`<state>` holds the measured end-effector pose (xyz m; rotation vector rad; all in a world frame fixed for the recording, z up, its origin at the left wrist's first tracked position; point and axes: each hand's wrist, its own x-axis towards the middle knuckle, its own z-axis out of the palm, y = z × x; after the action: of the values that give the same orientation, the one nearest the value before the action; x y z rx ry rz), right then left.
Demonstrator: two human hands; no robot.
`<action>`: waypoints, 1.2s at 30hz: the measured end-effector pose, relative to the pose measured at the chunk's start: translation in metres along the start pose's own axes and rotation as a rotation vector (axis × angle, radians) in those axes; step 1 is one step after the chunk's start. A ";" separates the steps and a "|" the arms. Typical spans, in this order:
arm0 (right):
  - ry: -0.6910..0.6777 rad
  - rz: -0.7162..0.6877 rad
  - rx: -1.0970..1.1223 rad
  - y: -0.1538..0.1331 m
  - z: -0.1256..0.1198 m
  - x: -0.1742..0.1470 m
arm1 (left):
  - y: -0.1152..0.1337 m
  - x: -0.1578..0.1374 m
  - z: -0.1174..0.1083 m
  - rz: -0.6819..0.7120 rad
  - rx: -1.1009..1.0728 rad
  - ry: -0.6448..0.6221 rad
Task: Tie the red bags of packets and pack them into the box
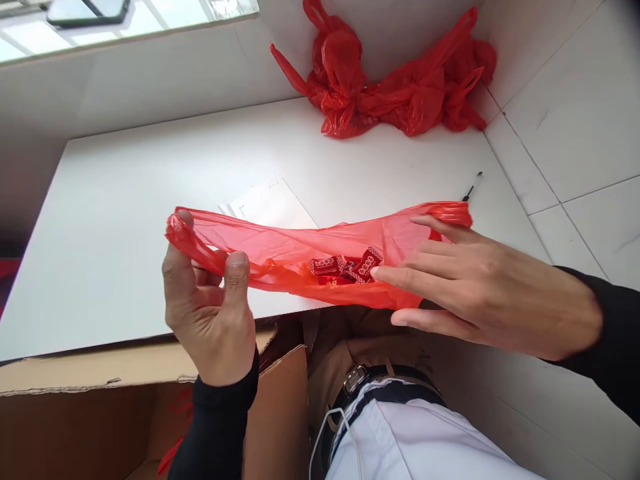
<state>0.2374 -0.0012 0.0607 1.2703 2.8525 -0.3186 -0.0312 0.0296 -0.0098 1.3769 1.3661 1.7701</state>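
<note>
A thin red plastic bag is stretched wide between my hands above the table's front edge. My left hand has its fingers hooked through one handle, the thumb pointing up. At the other end, my right hand supports the second handle on its far fingers, while its index finger reaches toward the bag's mouth. Several small dark-red wrapped packets with pale print lie inside the bag. The right fingertip is close to the nearest packet; whether it touches is hard to tell.
More red plastic bags, knotted, lie at the table's back. A paper sheet and a dark pen-like object rest on the white table. Below left stands an open cardboard box. A phone lies on the sill.
</note>
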 end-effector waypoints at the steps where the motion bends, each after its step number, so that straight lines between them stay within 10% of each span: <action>1: 0.030 -0.018 0.002 0.000 -0.004 -0.004 | -0.001 0.001 -0.001 0.022 0.026 0.014; 5: 0.194 -0.082 -0.025 0.004 -0.015 -0.012 | 0.009 0.007 -0.003 0.130 -0.134 -0.012; 18: 0.506 0.023 -0.119 0.030 -0.023 0.025 | 0.036 0.045 -0.029 -0.223 -0.380 -0.180; 25: 0.456 0.076 0.253 0.034 -0.021 0.048 | 0.020 0.050 -0.035 -0.333 -0.372 -0.152; 36: 0.514 -0.274 0.492 -0.033 -0.044 0.100 | 0.059 0.023 0.021 -0.149 -0.135 -0.766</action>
<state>0.1494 0.0587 0.1012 1.1383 3.5541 -0.8598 -0.0095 0.0355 0.0532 1.5883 0.8761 1.0308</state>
